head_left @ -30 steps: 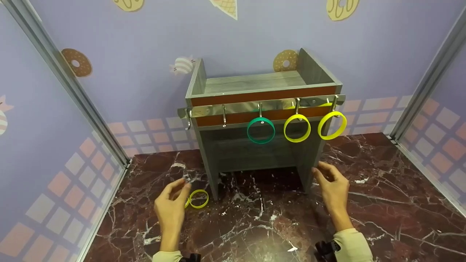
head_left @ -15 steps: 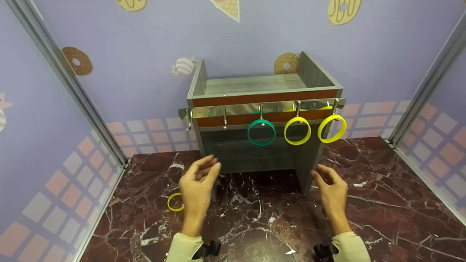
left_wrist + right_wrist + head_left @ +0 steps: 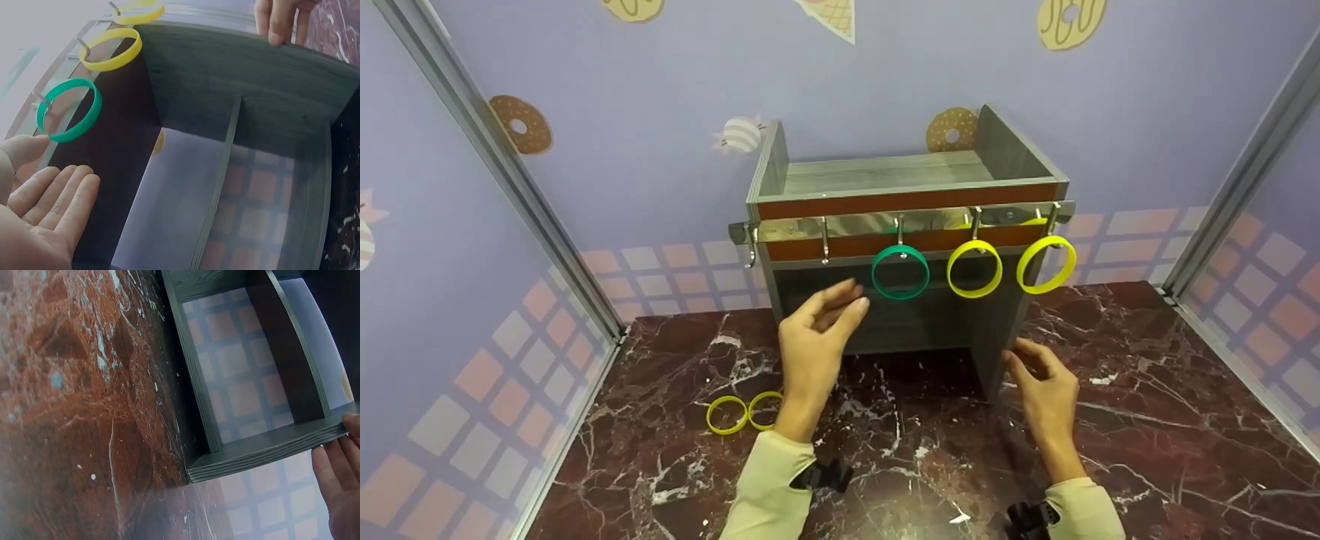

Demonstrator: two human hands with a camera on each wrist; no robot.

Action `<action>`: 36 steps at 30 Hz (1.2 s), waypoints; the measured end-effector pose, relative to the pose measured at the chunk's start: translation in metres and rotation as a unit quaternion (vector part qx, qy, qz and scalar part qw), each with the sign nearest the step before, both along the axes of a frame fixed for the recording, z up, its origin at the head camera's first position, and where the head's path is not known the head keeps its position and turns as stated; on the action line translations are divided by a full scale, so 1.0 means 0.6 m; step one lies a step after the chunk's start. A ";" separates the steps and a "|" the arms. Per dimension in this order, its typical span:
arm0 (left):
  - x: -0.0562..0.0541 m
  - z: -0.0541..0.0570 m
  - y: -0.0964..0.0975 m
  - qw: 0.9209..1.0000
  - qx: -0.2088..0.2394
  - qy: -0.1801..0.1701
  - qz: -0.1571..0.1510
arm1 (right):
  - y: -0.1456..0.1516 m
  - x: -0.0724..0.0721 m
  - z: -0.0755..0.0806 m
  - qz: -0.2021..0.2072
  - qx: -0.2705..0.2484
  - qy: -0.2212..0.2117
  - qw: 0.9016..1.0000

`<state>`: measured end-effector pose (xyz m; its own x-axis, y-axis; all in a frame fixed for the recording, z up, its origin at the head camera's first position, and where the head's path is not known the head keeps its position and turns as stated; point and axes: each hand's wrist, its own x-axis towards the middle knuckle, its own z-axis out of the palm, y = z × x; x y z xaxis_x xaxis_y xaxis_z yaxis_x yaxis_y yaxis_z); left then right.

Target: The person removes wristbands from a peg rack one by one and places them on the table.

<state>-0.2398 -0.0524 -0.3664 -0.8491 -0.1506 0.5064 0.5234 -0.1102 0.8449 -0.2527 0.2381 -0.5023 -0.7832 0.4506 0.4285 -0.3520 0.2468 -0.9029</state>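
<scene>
A green ring [image 3: 876,280] hangs from the middle hook of the metal hook rail [image 3: 855,225] on a small grey wooden shelf unit [image 3: 926,187]. Two yellow rings, one [image 3: 975,295] beside it and one [image 3: 1038,291] at the far right, hang on the neighbouring hooks. My left hand [image 3: 814,349] is raised just below and left of the green ring, fingers relaxed and holding nothing. In the left wrist view its thumb tip overlaps the green ring's lower edge. My right hand [image 3: 1048,394] pinches the unit's right side panel [image 3: 270,453], thumb on one face and fingers on the other.
Two more yellow rings, one [image 3: 727,432] left and one [image 3: 752,411] partly behind my left forearm, lie on the dark red marbled tabletop [image 3: 885,480]. The two left hooks [image 3: 824,244] carry no ring. Patterned walls [image 3: 660,172] stand behind and at both sides.
My left hand has risen and moved right, from beside the yellow rings on the table to just below the green ring. The right hand stays on the side panel.
</scene>
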 end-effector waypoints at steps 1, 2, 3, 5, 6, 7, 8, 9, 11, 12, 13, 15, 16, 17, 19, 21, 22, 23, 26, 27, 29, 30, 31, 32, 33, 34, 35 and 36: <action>-0.003 0.003 0.003 1.000 0.001 0.000 -0.005 | 0.000 0.000 0.000 0.000 -0.001 0.003 1.000; -0.005 0.005 0.005 1.000 0.003 0.001 -0.010 | 0.000 0.000 0.000 0.000 -0.002 0.006 1.000; -0.007 0.008 0.007 1.000 0.005 0.000 -0.013 | 0.000 -0.001 0.001 0.000 -0.003 0.008 1.000; -0.011 0.012 0.010 1.000 0.008 0.000 -0.017 | 0.000 -0.002 0.000 0.002 -0.004 0.012 1.000; -0.012 0.014 0.012 1.000 0.008 0.000 -0.019 | 0.000 -0.001 0.000 0.004 -0.006 0.014 1.000; -0.014 0.015 0.013 1.000 0.009 0.000 -0.020 | 0.000 -0.001 0.000 0.005 -0.008 0.015 1.000; -0.015 0.016 0.014 1.000 0.009 0.000 -0.022 | 0.001 -0.001 -0.001 0.006 -0.007 0.014 1.000; -0.016 0.018 0.016 1.000 0.009 0.000 -0.023 | 0.001 -0.001 -0.001 0.006 -0.006 0.012 1.000; -0.017 0.019 0.018 1.000 0.007 0.000 -0.025 | 0.001 -0.001 -0.002 0.005 -0.004 0.008 1.000; -0.018 0.020 0.020 1.000 0.006 0.000 -0.024 | 0.000 0.000 -0.001 0.003 -0.003 0.005 1.000; -0.018 0.021 0.021 1.000 0.005 0.000 -0.024 | -0.001 0.001 0.000 0.002 -0.003 0.003 1.000; -0.018 0.023 0.024 1.000 0.005 -0.001 -0.022 | -0.006 0.007 0.010 0.002 -0.002 0.002 1.000; -0.018 0.025 0.025 1.000 0.004 -0.001 -0.020 | -0.009 0.010 0.016 0.003 -0.003 0.003 1.000; -0.018 0.026 0.026 1.000 0.004 -0.001 -0.018 | -0.013 0.015 0.024 0.006 -0.005 0.005 1.000; -0.018 0.028 0.027 1.000 0.006 -0.002 -0.016 | -0.019 0.023 0.039 0.012 -0.006 0.008 1.000; -0.018 0.030 0.028 1.000 0.009 0.000 -0.016 | -0.023 0.030 0.050 0.015 -0.003 0.009 1.000; -0.018 0.031 0.028 1.000 0.010 0.001 -0.016 | -0.023 0.031 0.052 0.015 -0.002 0.008 1.000; -0.018 0.032 0.028 1.000 0.012 0.002 -0.016 | -0.024 0.032 0.054 0.015 -0.001 0.007 1.000; -0.017 0.033 0.028 1.000 0.015 0.005 -0.017 | -0.023 0.032 0.055 0.012 0.001 0.004 1.000; -0.017 0.033 0.027 1.000 0.015 0.006 -0.016 | -0.023 0.031 0.054 0.011 0.000 0.003 1.000; -0.015 0.034 0.027 1.000 0.015 0.009 -0.016 | -0.021 0.027 0.048 0.010 -0.003 0.001 1.000; -0.014 0.034 0.027 1.000 0.015 0.011 -0.016 | -0.019 0.024 0.043 0.009 -0.006 0.000 1.000; -0.014 0.035 0.027 1.000 0.016 0.013 -0.017 | -0.017 0.020 0.036 0.008 -0.008 -0.001 1.000; -0.013 0.036 0.027 1.000 0.017 0.015 -0.018 | -0.015 0.016 0.030 0.006 -0.010 -0.003 1.000; -0.012 0.037 0.027 1.000 0.020 0.016 -0.019 | -0.011 0.012 0.023 0.005 -0.011 -0.005 1.000; -0.012 0.037 0.028 0.999 0.021 0.019 -0.018 | -0.008 0.008 0.016 0.004 -0.012 -0.008 1.000; -0.011 0.038 0.028 0.999 0.021 0.021 -0.018 | -0.005 0.004 0.010 0.003 -0.013 -0.009 1.000; -0.010 0.040 0.029 0.999 0.022 0.023 -0.018 | -0.003 0.002 0.005 0.003 -0.012 -0.010 1.000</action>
<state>-0.2461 -0.0351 -0.3426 -0.8305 -0.1439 0.5381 0.5563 -0.1659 0.8143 -0.2514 0.2363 -0.4991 -0.7936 0.4569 0.4018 -0.3354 0.2224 -0.9154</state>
